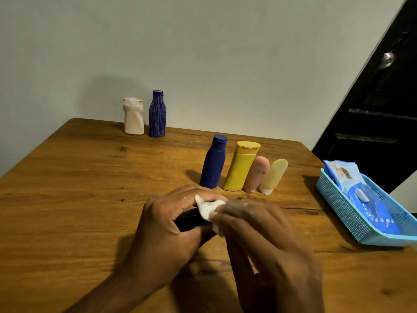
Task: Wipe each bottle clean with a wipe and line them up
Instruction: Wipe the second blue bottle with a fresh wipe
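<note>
Four bottles stand in a close row on the bench (90, 177): a blue bottle (213, 162), a yellow bottle (240, 167), a pink tube (257, 175) and a pale tube (273, 176), each just beside the next. Two more, a white bottle (133, 116) and a ribbed blue bottle (157, 114), wait well apart by the wall. Nearer the camera, the left hand (167, 224) has its fingers clamped round a dark bottle (189, 219) held low over the bench, while the right hand (255, 229) pinches a crumpled white wipe (208, 210) against its end. Little of that bottle shows; it looks black and smooth, lying roughly level. A slick, damp surface could let it slip from the grip during rubbing, and a dropped bottle might roll into the row and topple the tall, narrow-based pieces. A blue basket (347, 213) at the right holds wipe packs (343, 175).
</note>
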